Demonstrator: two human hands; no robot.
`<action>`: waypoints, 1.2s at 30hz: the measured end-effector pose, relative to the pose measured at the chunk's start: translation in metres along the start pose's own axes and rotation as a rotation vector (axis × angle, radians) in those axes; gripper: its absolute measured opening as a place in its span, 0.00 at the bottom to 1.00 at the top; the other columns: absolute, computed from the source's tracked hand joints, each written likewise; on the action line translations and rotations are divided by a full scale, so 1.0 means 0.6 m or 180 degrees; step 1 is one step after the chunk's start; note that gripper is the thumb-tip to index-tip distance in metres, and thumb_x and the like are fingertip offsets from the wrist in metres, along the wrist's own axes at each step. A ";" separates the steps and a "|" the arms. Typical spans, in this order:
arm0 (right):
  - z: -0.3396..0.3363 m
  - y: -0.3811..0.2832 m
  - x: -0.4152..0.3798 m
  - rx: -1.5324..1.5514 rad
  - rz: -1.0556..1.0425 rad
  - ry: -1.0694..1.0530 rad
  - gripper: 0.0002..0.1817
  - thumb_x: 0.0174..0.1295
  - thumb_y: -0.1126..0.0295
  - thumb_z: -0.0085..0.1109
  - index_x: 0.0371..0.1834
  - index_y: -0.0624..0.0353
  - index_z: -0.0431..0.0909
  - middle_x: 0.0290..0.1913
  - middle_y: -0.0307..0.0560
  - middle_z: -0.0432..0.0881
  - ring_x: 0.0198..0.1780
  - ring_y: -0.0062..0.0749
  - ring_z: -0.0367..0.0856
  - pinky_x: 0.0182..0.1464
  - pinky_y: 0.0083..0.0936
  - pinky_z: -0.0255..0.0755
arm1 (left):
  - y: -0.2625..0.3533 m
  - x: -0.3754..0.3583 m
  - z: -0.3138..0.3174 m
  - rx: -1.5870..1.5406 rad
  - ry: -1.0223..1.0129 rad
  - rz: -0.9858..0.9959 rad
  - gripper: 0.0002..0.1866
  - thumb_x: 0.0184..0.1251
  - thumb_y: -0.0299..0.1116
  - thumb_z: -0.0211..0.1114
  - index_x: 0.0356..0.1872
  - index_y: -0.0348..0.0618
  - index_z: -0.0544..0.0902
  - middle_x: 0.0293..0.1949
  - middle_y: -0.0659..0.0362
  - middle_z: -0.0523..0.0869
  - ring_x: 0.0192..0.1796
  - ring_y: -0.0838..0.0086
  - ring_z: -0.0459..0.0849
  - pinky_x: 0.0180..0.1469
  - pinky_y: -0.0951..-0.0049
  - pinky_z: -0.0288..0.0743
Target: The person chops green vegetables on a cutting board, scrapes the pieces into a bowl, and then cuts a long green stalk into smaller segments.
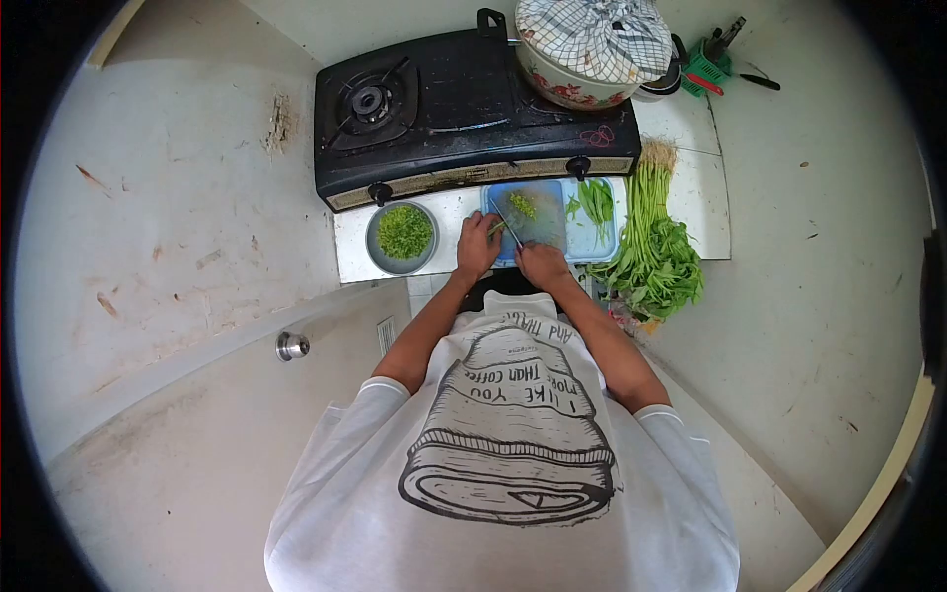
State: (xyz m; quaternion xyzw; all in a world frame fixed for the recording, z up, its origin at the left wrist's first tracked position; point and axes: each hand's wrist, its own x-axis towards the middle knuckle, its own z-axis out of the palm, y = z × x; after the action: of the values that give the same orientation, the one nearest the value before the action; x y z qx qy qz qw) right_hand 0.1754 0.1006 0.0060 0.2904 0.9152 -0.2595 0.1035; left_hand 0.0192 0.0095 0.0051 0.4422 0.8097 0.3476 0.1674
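The person's right hand (pixel 543 264) has its grip closed around the hidden handle of a slim metal knife (pixel 509 224), whose blade slants up and left over a blue-grey rectangular cutting board (pixel 548 233). The left hand (pixel 477 245) rests at the board's left edge, its grip drawn in with fingers curled on short green stems (pixel 496 227) beside the blade. Finely chopped green pieces (pixel 523 205) lie on the board just past the knife, and flat green leaves (pixel 596 200) lie to the right of them. Left of the hands, a round grey bowl (pixel 404 267) of chopped greens (pixel 404 232) stands on the white counter (pixel 691 192). A long bundle of leafy green stalks (pixel 656 237) lies to the right, in front of a black two-burner gas stove (pixel 459 89) and partly beside it.
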 end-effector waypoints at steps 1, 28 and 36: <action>-0.002 -0.004 0.000 -0.0028 0.0054 0.0015 0.24 0.77 0.56 0.46 0.35 0.66 0.84 0.36 0.62 0.88 0.39 0.57 0.89 0.46 0.48 0.82 | -0.003 0.000 0.001 -0.0038 0.0000 0.0004 0.08 0.64 0.28 0.69 0.43 0.43 0.85 0.42 0.50 0.80 0.48 0.50 0.79 0.52 0.52 0.77; -0.018 0.000 -0.039 -0.0078 0.0064 0.0025 0.26 0.77 0.55 0.45 0.34 0.65 0.86 0.33 0.63 0.88 0.37 0.58 0.90 0.47 0.49 0.83 | -0.003 -0.008 -0.004 -0.0043 0.0078 0.0005 0.10 0.62 0.26 0.69 0.44 0.45 0.86 0.42 0.50 0.80 0.46 0.50 0.80 0.51 0.53 0.76; -0.007 -0.005 -0.035 -0.0056 -0.0011 0.0054 0.25 0.77 0.54 0.47 0.36 0.65 0.84 0.32 0.63 0.88 0.36 0.58 0.89 0.44 0.50 0.82 | -0.005 -0.007 -0.003 -0.0053 0.0096 -0.0007 0.09 0.63 0.28 0.69 0.45 0.44 0.86 0.43 0.51 0.81 0.46 0.51 0.80 0.51 0.54 0.76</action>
State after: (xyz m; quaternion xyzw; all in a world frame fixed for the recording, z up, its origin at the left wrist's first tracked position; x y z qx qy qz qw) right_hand 0.1907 0.0905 0.0181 0.2901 0.9188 -0.2491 0.0978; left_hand 0.0189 0.0040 0.0038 0.4346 0.8097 0.3607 0.1593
